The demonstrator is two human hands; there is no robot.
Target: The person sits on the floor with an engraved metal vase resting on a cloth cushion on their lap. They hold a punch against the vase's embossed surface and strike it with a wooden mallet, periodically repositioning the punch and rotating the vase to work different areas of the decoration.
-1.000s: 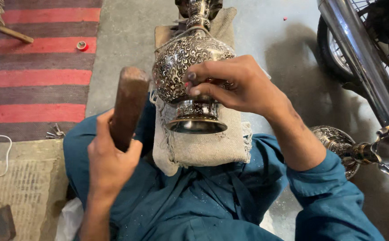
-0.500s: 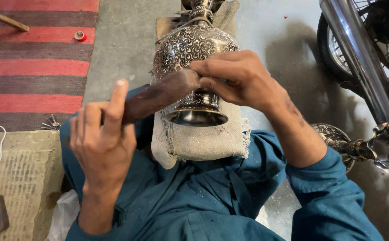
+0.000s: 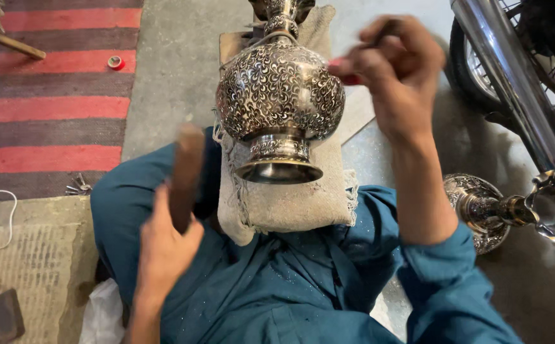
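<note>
Teal-blue tunic with matching trousers, loose cloth, fine pale specks dusted across the lap. Long sleeves pushed up, bunching at the right elbow. Left hand [image 3: 163, 245], right hand [image 3: 395, 67]: both bare, no gloves.

Floor-level metalcraft workshop; engraved vase [image 3: 280, 102] on sacking pad [image 3: 290, 204].

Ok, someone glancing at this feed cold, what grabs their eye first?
The engraved silver vase, lying on a burlap cushion at centre, dominates. The left hand grips a wooden mallet below-left of it; the right hand is raised to its right, pinching a thin tool too blurred to identify. A chrome motorcycle exhaust runs down the right edge.
</note>
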